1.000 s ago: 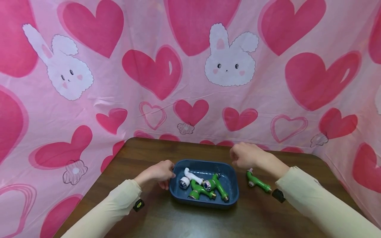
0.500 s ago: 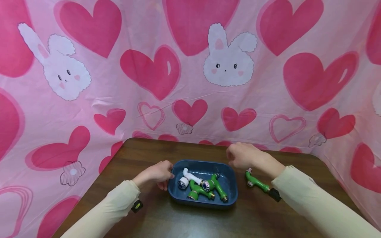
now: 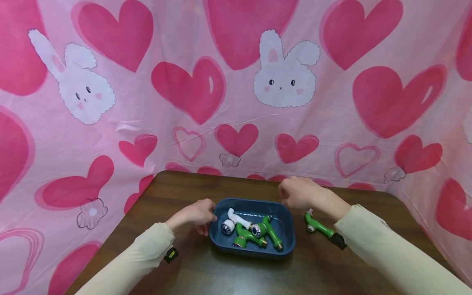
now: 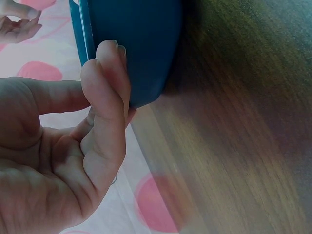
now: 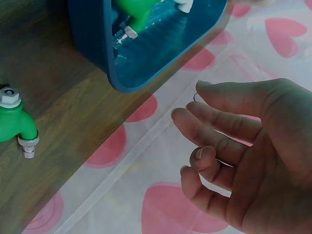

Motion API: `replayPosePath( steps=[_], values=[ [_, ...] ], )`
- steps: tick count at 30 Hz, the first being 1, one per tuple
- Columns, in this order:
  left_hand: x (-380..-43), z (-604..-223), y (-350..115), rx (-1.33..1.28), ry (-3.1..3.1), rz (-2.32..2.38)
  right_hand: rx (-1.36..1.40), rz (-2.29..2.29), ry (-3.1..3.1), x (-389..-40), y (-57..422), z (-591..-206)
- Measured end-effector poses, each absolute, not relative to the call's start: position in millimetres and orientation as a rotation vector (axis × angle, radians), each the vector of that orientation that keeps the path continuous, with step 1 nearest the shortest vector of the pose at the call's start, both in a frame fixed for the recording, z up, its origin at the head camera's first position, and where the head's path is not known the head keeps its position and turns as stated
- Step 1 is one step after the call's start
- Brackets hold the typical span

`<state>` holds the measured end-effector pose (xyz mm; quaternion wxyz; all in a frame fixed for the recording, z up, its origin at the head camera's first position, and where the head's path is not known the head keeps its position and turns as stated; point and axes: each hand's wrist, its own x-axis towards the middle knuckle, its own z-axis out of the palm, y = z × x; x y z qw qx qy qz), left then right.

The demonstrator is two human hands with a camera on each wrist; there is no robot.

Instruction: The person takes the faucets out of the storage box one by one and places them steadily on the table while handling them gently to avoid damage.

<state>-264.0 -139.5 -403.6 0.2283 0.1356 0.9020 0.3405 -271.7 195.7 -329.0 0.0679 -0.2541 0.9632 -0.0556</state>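
Observation:
A dark blue plastic basin (image 3: 274, 253) sits on the table, holding a white faucet (image 3: 241, 220) and several green faucets (image 3: 273, 234). At its left end my left hand (image 3: 195, 213) pinches the rim, and the left wrist view shows thumb and fingertips (image 4: 105, 80) together at the wall. Over the basin's back right corner my right hand (image 3: 300, 193) hovers with nothing in it. Its fingers (image 5: 214, 139) are loosely curled, apart from the rim in the right wrist view. Another green faucet (image 3: 317, 225) lies to the basin's right, partly hidden behind the right wrist's black camera.
The brown wooden table (image 3: 206, 276) extends around the basin, its back edge near a pink curtain (image 3: 236, 110) printed with hearts and rabbits. Both forearms, in cream sleeves (image 3: 391, 246), reach in from the front corners.
My right hand has shifted slightly left over the basin's back right corner. The left hand stays at the rim, and the basin and faucets keep their places.

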Motion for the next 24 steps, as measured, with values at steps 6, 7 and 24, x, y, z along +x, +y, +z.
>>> replayPosePath(
  steps=[6, 7, 24],
  values=[
    [-263.8, -403.7, -139.3, 0.370, 2.483, 0.936, -0.755, -0.182, 2.893, -272.0, 191.2, -329.0],
    [-264.1, -403.7, -139.2, 0.370, 2.483, 0.936, -0.752, -0.186, 2.890, -271.8, 190.4, -329.1],
    [-263.6, -403.7, -140.3, 0.391, 2.483, 0.941, -0.796, -0.177, 2.882, -273.6, 180.3, -332.1]
  ],
)
